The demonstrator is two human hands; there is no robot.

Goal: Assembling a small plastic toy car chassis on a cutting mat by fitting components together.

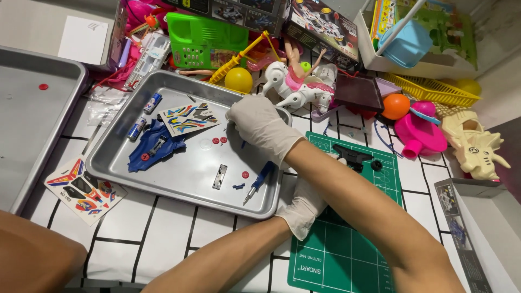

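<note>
Crossed forearms, right hand (259, 126) over tray rim (179, 77)

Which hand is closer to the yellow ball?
The right hand. It reaches across into the far part of the metal tray, just below the yellow ball. The left hand sits lower down, under the right forearm at the tray's near corner, much farther away.

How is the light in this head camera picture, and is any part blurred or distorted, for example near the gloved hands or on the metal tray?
In the head view, the light is even and bright; the metal tray shows soft grey reflections without harsh glare. The right hand throws only a faint shadow on it. The left hand is mostly hidden under the right forearm. Everything is fairly sharp; the table's lines bend slightly near the edges, a wide-lens effect.
</note>
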